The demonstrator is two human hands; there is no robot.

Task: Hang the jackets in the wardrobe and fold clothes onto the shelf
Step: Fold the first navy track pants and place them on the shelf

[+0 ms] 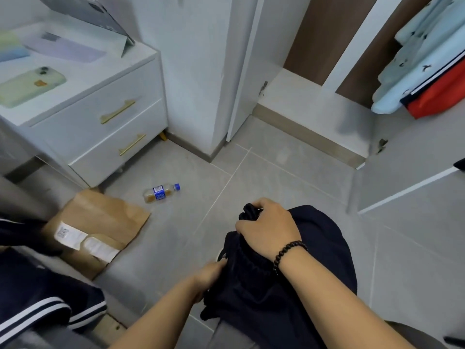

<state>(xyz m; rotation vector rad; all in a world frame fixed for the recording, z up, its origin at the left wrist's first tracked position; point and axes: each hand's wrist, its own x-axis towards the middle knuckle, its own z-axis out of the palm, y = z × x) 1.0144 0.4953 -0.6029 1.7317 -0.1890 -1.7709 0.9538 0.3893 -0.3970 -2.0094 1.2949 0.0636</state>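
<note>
A dark navy garment with an elastic waistband hangs bunched above the floor in the lower middle. My right hand, with a bead bracelet at the wrist, grips the top of its waistband. My left hand holds the garment's left edge lower down, its fingers partly hidden by the cloth. The open wardrobe stands at the upper right, with a light blue garment and a red one hanging inside. Another navy garment with white stripes lies at the lower left.
A white two-drawer nightstand with phones on top stands at the upper left. A plastic bottle and a brown paper bag lie on the grey tile floor. The wardrobe door stands open at the right.
</note>
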